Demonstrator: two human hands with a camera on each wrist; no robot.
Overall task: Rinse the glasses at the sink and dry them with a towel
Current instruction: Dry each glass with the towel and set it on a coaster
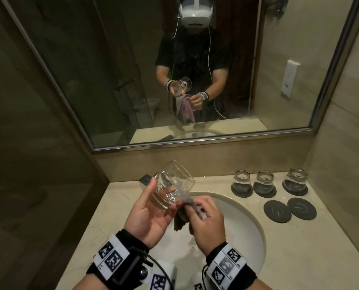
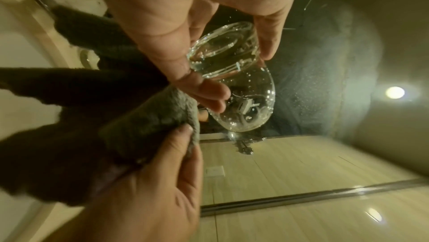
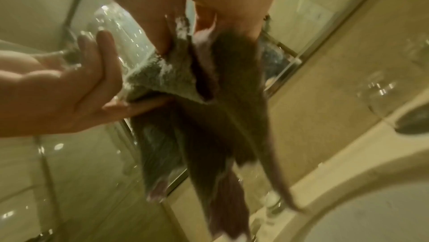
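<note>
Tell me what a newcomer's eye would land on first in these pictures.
First, the clear glass tilted above the sink, held in the left hand while the right hand pinches a dark towel against it. Next, three upturned glasses on dark coasters at the counter's back right. Above, the big mirror reflects the person.

Clear glass [image 1: 173, 190], grey-brown towel [image 1: 181, 215]
Dark grey coasters [image 1: 277, 211], white sink [image 1: 240, 218], beige marbled counter [image 1: 111, 208], black-and-white checked wristbands [image 1: 111, 256]
</note>
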